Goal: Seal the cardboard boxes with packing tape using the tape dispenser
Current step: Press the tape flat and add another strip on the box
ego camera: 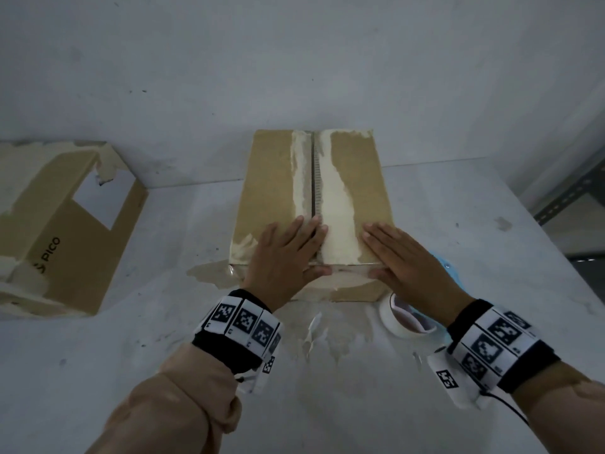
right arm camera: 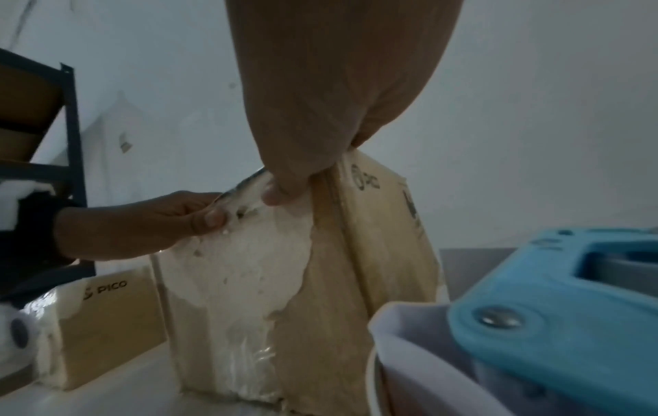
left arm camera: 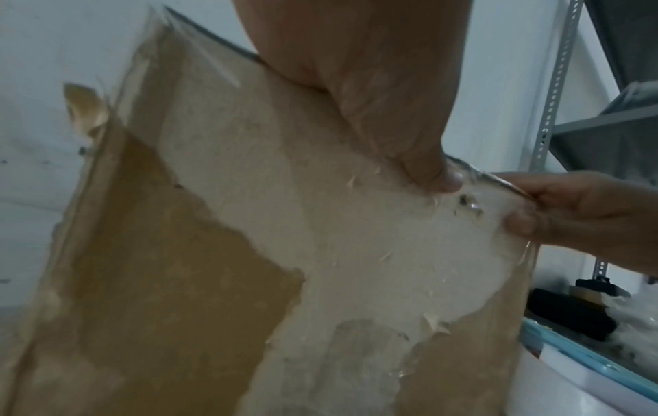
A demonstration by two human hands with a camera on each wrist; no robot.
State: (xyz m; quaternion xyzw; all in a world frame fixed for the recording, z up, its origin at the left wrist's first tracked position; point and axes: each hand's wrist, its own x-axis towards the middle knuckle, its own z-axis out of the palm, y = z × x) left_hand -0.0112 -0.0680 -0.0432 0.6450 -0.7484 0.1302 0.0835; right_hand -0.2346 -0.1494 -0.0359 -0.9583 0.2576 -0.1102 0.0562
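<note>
A worn cardboard box with torn pale patches stands mid-table, its top flaps closed along a centre seam. My left hand and right hand lie flat on the near end of its top, on either side of the seam. Their fingers are straight and the thumbs hang over the front edge. In the wrist views both thumbs press on shiny clear tape at that edge. The blue tape dispenser, with its tape roll, lies on the table under my right wrist. Neither hand holds it.
A second cardboard box marked PICO sits at the table's left, by the wall. Paper scraps lie on the white table in front of the box. A metal shelf stands to the right, beyond the table edge.
</note>
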